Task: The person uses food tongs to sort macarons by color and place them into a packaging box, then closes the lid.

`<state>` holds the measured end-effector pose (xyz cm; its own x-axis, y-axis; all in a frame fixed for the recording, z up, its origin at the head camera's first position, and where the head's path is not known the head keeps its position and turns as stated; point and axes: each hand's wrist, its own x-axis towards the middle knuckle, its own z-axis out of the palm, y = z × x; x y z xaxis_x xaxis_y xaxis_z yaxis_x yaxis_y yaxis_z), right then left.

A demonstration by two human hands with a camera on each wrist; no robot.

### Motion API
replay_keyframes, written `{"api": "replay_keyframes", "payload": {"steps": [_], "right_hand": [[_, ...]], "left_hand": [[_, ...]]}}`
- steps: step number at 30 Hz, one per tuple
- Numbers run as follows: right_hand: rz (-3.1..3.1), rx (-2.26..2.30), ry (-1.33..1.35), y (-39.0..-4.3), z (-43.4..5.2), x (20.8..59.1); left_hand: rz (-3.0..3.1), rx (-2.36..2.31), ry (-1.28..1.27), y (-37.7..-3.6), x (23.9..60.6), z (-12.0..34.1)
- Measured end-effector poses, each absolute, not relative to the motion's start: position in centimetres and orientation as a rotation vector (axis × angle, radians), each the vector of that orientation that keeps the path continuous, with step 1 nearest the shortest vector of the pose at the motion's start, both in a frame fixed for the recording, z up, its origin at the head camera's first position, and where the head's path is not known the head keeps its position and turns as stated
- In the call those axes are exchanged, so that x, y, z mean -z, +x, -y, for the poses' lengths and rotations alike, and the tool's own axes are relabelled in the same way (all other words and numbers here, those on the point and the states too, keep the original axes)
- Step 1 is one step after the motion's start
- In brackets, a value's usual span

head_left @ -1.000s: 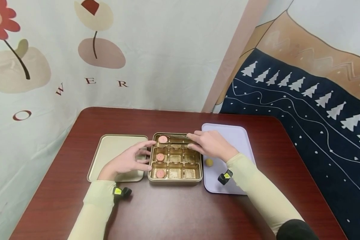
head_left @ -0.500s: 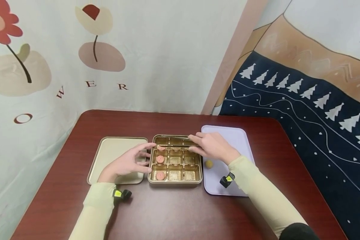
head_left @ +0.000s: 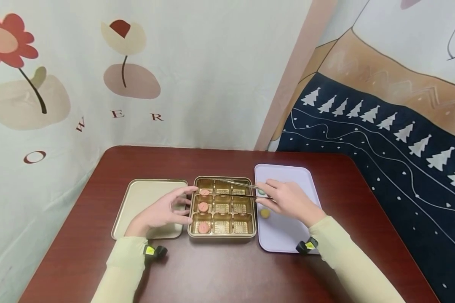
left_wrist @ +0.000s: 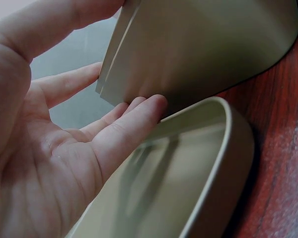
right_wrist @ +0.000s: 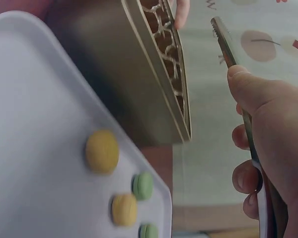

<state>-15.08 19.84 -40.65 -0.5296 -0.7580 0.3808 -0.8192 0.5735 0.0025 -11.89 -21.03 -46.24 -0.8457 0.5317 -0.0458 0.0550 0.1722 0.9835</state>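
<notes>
On the bench (head_left: 231, 269), the box (head_left: 222, 232) sits at frame centre with three sweets (head_left: 202, 206) down its left column, the lid (head_left: 148, 198) just left of it, the tray (head_left: 288, 235) just right, carrying more sweets (right_wrist: 102, 151).

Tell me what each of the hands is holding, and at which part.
The right hand grips the tongs near their rear end. The left hand holds nothing; its fingers touch the tin's left wall.
</notes>
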Motion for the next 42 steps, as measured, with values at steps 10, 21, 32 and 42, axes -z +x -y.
{"api": "replay_keyframes", "payload": {"steps": [10,21,32,42], "right_hand": [[2.646,-0.284,1.043,-12.1,-26.0,41.5],[2.790,-0.250,0.829,-10.2,-31.6,42.6],[2.832,-0.247,0.770,-9.2,-33.7,44.1],[2.878,-0.241,0.744,-9.2,-33.7,44.0]], "left_hand": [[-2.091,-1.704,0.546,-11.7,46.4,21.2],[-2.116,-1.687,0.532,-11.8,46.3,21.6],[-2.092,-1.702,0.550,-11.7,46.3,21.3],[-2.085,-1.708,0.534,-11.9,46.4,21.1]]}}
